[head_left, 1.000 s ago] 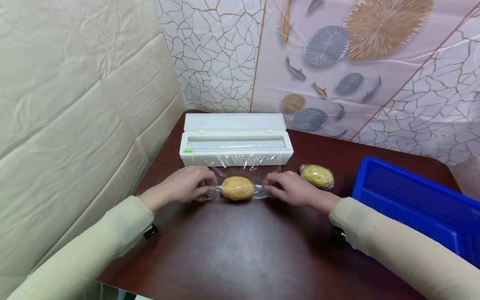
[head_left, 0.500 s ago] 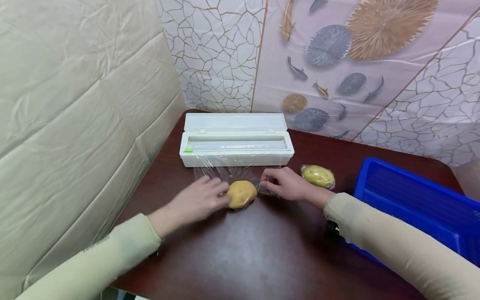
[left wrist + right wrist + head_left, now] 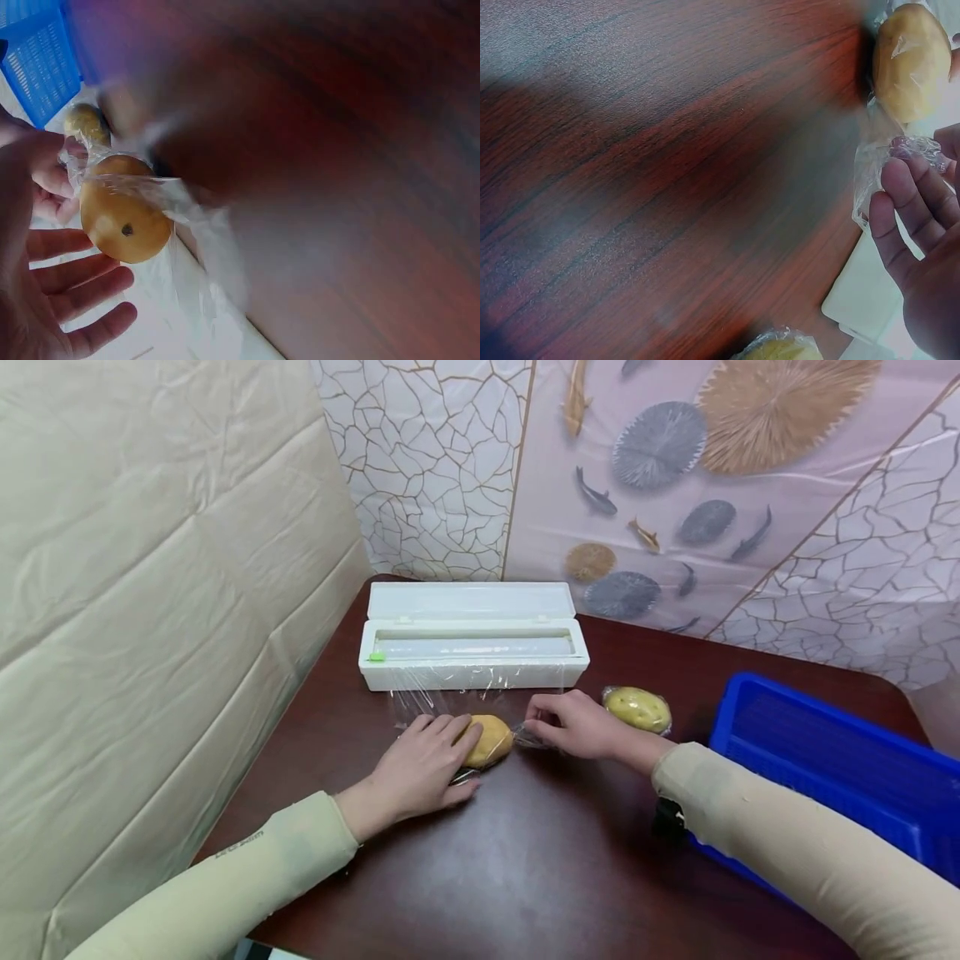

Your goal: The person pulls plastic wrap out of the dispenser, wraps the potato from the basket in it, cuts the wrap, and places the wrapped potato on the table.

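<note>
White box [image 3: 472, 677]; green slider [image 3: 377, 657] on it. In front of box: clear film [image 3: 487, 698], yellow-tan potato [image 3: 495, 739], pale cream sleeves [image 3: 247, 864]. Right of box: yellow-green potato [image 3: 637, 710], dark specks; blue basket [image 3: 817, 785] farther right. Under box: red-brown table [image 3: 510, 868], dark streaked grain. Behind box: white wall [image 3: 435, 468], gold crackle lines; pinkish panel [image 3: 555, 518], grey and bronze fish, discs.

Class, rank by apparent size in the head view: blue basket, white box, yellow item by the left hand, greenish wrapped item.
1. Blue basket, partly cut off
2. White box
Too close to rank: yellow item, partly hidden by the left hand, and greenish item.
</note>
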A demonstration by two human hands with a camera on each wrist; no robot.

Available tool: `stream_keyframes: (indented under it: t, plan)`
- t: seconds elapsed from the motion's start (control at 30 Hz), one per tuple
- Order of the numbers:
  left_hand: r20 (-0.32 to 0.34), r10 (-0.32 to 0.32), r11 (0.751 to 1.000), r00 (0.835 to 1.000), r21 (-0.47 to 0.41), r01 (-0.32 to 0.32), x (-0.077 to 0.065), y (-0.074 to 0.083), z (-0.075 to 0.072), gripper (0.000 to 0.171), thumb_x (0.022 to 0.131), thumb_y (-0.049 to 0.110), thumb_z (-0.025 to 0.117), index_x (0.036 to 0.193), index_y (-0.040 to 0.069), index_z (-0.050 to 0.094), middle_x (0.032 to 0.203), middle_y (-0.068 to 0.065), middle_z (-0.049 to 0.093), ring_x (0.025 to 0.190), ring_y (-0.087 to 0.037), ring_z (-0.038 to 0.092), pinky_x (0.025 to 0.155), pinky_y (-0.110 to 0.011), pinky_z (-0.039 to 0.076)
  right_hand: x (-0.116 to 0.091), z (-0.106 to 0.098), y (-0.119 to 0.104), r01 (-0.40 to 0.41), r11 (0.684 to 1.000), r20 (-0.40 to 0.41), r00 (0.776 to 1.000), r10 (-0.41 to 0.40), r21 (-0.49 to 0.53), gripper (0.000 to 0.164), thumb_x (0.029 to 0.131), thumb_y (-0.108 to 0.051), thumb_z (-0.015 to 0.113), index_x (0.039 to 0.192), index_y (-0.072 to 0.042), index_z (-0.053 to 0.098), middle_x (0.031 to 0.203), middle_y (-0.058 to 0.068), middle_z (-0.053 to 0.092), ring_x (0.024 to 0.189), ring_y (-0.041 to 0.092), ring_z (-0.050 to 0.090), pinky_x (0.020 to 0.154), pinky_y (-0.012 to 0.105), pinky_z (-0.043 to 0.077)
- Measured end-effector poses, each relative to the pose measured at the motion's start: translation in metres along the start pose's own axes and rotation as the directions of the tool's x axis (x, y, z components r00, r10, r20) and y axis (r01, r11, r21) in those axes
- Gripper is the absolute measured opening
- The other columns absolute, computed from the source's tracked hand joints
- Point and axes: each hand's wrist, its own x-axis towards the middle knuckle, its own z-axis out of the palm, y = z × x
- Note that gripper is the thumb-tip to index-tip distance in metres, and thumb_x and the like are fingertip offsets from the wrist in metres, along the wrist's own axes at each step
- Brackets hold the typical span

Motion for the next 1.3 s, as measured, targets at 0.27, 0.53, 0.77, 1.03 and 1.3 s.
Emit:
stream_keyframes:
  t: [0.27,0.53,0.77,1.03,1.3]
  plan:
    - [0.020,-0.003,0.996,1.000,-0.086,0.005,0.003,-0.012,-0.001,0.062,0.094,0.044,0.078,0.141,0.005,0.063,0.139,-0.016,0.067,0.118,-0.034,0.068,0.097,-0.047,0.054,0.000,-0.001,0.003,0.000,1.000,-0.006,1.000,0.000,-0.022,0.011,0.104,-0.014,0.069,0.093,-0.015,0.068,0.068,-0.013,0.057,0.057,0.002,0.056,0.064,0.031,0.052]
    - [0.123,0.022,0.967,0.992,-0.254,0.010,0.008,-0.032,-0.009,0.045,0.102,0.024,0.069,0.144,0.008,0.067,0.145,-0.014,0.067,0.126,-0.031,0.068,0.102,-0.048,0.055,-0.002,0.001,0.008,-0.003,0.999,-0.006,1.000,0.003,-0.033,0.013,0.103,-0.015,0.070,0.091,-0.018,0.068,0.067,-0.015,0.057,0.058,0.001,0.055,0.064,0.030,0.050]
    - [0.158,0.019,0.904,0.987,-0.426,0.051,0.013,-0.049,-0.008,0.035,0.104,0.020,0.070,0.138,0.011,0.071,0.142,-0.009,0.069,0.130,-0.027,0.067,0.107,-0.046,0.053,-0.002,0.000,0.009,-0.002,0.999,-0.019,1.000,0.001,-0.053,0.011,0.103,-0.017,0.071,0.092,-0.018,0.069,0.069,-0.015,0.059,0.061,0.003,0.058,0.068,0.033,0.052]
    - [0.204,0.061,0.852,0.977,-0.521,0.056,0.025,-0.067,-0.007,0.033,0.104,0.017,0.071,0.136,0.008,0.072,0.135,-0.008,0.073,0.127,-0.025,0.069,0.108,-0.045,0.053,-0.011,-0.011,-0.017,0.150,0.940,-0.118,0.974,-0.194,-0.306,0.020,0.099,-0.025,0.078,0.113,-0.011,0.072,0.106,0.004,0.068,0.097,0.023,0.065,0.088,0.046,0.055]
    - [0.222,0.073,0.795,0.972,-0.602,0.078,0.032,-0.082,-0.006,0.029,0.103,0.015,0.071,0.132,0.010,0.075,0.124,-0.004,0.077,0.106,-0.020,0.073,0.094,-0.043,0.057,-0.006,0.020,-0.035,0.378,0.738,0.048,0.903,-0.427,-0.559,0.059,0.092,-0.034,0.085,0.141,-0.009,0.066,0.138,0.013,0.065,0.126,0.032,0.062,0.110,0.050,0.049]
